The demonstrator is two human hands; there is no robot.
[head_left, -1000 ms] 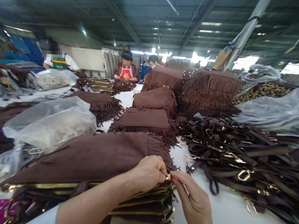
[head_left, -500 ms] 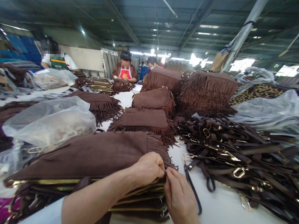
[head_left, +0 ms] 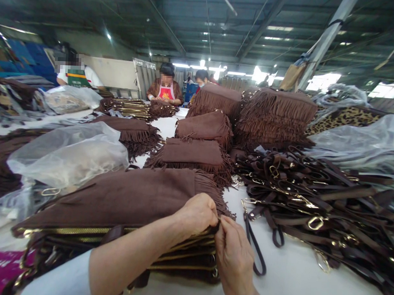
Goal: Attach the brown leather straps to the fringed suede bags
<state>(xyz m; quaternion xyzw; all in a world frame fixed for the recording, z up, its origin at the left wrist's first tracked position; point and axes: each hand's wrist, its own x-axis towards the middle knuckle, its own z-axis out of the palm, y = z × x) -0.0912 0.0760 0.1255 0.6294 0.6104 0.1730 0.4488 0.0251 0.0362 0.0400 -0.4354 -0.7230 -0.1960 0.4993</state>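
Observation:
A brown fringed bag (head_left: 126,196) with a gold zipper lies on top of a stack of similar bags in front of me. At the right end of its zipper edge my left hand (head_left: 200,213) is closed, fingers pinched at the bag's corner. Close against it, my right hand (head_left: 233,247) also pinches at that same corner. Whatever small piece sits between the fingertips is hidden. To the right of my hands, a dark wrist strap (head_left: 254,245) with a gold clasp rests on the white table (head_left: 295,278).
A heap of dark straps with gold clips (head_left: 312,200) covers the right side. Fringed bags (head_left: 192,154) are piled farther back, with taller stacks (head_left: 276,116) behind. Clear plastic (head_left: 69,155) lies at left. Co-workers (head_left: 166,89) are at the far side.
Both hands stay at the bag's corner with only slight finger movement. The whole view has shifted a little.

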